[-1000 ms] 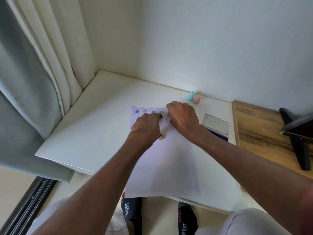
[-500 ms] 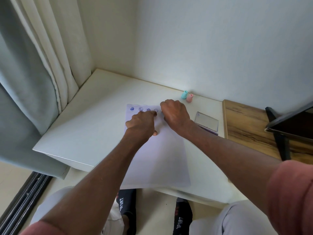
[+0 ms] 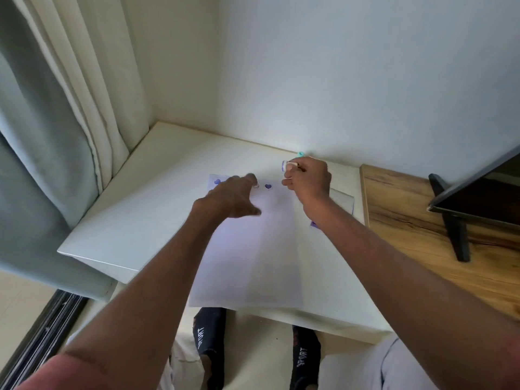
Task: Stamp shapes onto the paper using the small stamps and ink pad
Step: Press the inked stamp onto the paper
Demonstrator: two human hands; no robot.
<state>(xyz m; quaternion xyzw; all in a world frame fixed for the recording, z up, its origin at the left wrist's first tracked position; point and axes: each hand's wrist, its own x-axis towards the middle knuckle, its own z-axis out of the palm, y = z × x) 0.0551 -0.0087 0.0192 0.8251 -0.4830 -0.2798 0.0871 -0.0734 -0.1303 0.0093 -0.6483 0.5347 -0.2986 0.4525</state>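
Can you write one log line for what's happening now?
right hand: holds small stamp lifted | left hand: pressing white paper sheet | purple heart print: visible

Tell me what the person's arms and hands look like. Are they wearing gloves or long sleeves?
No gloves and no long sleeves. Both the left hand and the right hand are bare, with no rings, watch or bracelets showing. The forearms are bare too. A pinkish-red short sleeve shows at the top of the left arm, at the bottom corner of the picture.
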